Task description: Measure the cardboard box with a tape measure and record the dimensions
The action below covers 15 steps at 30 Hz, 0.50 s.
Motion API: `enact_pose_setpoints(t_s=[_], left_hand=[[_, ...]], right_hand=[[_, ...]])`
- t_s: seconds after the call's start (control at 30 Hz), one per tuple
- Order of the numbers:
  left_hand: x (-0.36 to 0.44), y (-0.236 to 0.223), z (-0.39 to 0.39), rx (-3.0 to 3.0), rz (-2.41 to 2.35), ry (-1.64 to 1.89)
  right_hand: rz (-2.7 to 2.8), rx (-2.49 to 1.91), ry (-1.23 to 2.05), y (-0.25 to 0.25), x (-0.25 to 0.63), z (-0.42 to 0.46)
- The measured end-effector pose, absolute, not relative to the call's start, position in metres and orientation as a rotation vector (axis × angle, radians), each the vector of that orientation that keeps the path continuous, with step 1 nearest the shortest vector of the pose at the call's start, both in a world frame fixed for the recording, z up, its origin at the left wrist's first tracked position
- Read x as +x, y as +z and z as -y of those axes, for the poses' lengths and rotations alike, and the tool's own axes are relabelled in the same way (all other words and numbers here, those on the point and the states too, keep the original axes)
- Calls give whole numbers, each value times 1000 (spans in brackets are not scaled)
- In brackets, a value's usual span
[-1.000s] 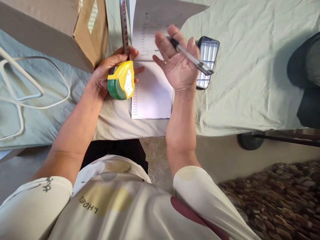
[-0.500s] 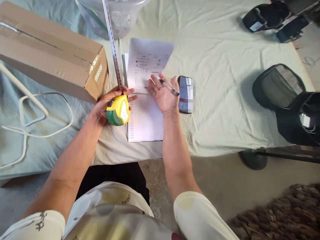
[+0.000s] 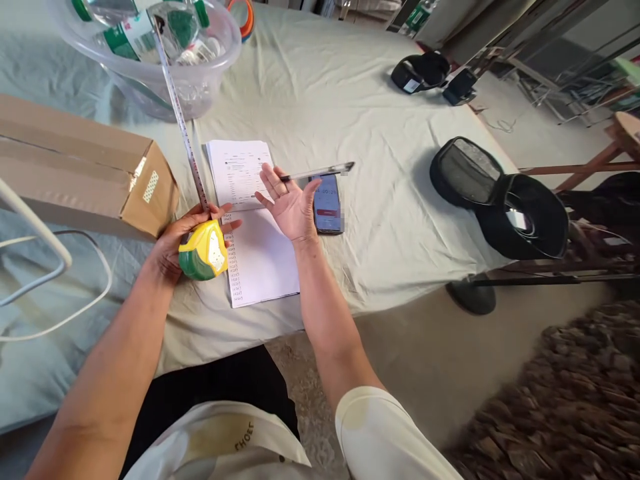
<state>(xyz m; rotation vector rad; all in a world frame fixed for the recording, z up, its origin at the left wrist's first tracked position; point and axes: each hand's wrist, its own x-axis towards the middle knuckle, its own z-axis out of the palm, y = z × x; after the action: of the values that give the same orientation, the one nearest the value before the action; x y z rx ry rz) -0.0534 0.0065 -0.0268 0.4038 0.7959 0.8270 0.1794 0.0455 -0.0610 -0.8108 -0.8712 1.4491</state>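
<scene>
My left hand [image 3: 173, 245] grips a yellow and green tape measure [image 3: 203, 251] on the cloth-covered table. Its metal tape [image 3: 180, 117] runs out away from me, up to a clear plastic tub [image 3: 200, 87]. My right hand [image 3: 289, 205] hovers palm up over the printed sheets of paper [image 3: 260, 257], fingers spread. A clear pen [image 3: 320, 171] is held between its fingers and points to the right. A black phone [image 3: 328, 203] lies just right of that hand, screen lit.
A taped cardboard box [image 3: 80, 170] lies left of the tape. The tub holds plastic bottles [image 3: 135, 30]. White cable [image 3: 55, 267] loops at the left. Black headsets and cases [image 3: 500, 200] sit on the table's right edge, more at the far side [image 3: 430, 72]. A brown rug [image 3: 560, 393] covers the floor.
My head has lifted, so the view now reaches the tub and the table's far side. My right hand turned the pen from pointing down-right to lying level. The left hand kept its grip.
</scene>
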Motion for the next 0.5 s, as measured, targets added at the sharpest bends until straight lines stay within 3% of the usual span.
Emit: enact_pose_setpoints(t_s=[0.27,0.5], left_hand=[[-54,-32,-3,456,-767,859],[-55,-34,-5,417,-732,832]], right_hand=[[806,-927,1500,-67,167,-41],[719,-1084,1179,-84,190,-59]])
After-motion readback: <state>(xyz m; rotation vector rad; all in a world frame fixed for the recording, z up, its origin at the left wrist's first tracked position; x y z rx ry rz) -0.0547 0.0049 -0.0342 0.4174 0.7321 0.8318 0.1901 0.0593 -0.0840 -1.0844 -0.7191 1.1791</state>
